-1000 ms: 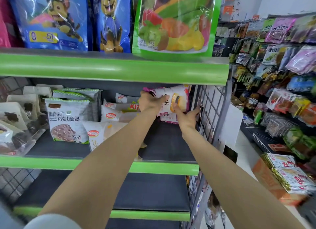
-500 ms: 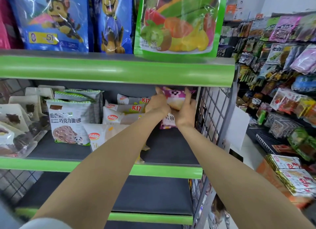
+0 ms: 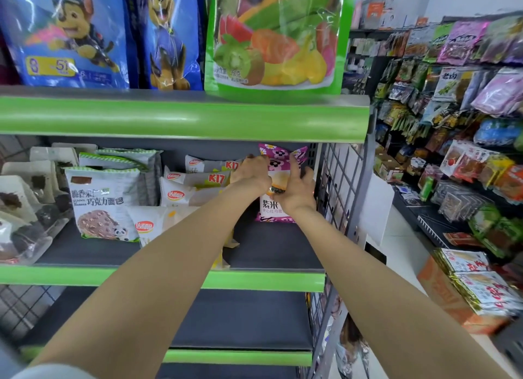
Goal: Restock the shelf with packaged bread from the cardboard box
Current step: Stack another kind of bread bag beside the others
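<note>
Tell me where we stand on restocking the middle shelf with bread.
Done: chocolate bread bags and white bread packs already stand on the middle shelf. In hand: the left hand and right hand both hold a purple flowered bread pack upright at the back right corner. Left: the dark shelf floor in front of it is bare, as is the shelf below. The cardboard box is out of view, so remaining stock is unknown.

Against the wire grid side panel (image 3: pixel 336 180), the pink flowered bread packet (image 3: pixel 278 163) now stands more upright, and both hands have closed in, the left hand (image 3: pixel 250 174) and right hand (image 3: pixel 297 191) pinching its middle.
</note>
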Demonstrator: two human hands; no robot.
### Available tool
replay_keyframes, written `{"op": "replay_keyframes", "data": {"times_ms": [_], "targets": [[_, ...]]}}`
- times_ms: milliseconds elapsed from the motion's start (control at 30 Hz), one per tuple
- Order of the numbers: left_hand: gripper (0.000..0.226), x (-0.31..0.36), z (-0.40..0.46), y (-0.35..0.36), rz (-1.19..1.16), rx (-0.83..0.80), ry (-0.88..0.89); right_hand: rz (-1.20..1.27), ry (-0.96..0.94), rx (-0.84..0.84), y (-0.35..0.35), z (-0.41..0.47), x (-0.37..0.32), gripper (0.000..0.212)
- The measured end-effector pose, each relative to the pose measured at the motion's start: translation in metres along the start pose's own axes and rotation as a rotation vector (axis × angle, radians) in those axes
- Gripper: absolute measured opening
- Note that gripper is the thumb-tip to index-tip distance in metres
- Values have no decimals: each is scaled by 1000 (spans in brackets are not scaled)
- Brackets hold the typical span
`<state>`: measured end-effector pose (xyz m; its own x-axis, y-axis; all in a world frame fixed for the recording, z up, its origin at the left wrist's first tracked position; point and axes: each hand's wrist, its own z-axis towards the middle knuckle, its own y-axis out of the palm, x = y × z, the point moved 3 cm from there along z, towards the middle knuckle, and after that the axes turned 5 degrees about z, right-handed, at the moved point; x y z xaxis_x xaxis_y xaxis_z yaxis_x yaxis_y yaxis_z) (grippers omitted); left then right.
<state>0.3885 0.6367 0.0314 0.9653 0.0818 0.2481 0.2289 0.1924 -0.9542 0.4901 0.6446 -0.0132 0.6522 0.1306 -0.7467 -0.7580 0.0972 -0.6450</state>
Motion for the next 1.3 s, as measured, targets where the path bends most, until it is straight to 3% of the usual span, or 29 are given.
{"op": "replay_keyframes", "data": {"times_ms": [200,333,567,767,967,1100,1233,1300], "targets": [[28,2,-25,-35,-92,139,-30,75,-143,97,-23,-34,-33,49],[24,-33,-57,-66,-221,243,-125,54,-307,-46,-14,-56,-80,34],[22,-162,-160,-105,-384,420,-434,177,-542,-308,58,-125,-162,20],[18,-311,-300,-125,-531,588,-794,194,-735,-595,163,-230,-240,20],[18,-443,-426,-128,-310,612,-1060,106,-815,-827,286,-340,-302,21],[25,-531,-476,-121,-239,524,-1178,38,-811,-928,376,-391,-334,25],[21,-598,-492,-116,-103,357,-1174,30,-793,-989,448,-416,-358,44],[20,-625,-492,-114,-56,268,-1163,71,-776,-1025,492,-417,-363,66]]}}
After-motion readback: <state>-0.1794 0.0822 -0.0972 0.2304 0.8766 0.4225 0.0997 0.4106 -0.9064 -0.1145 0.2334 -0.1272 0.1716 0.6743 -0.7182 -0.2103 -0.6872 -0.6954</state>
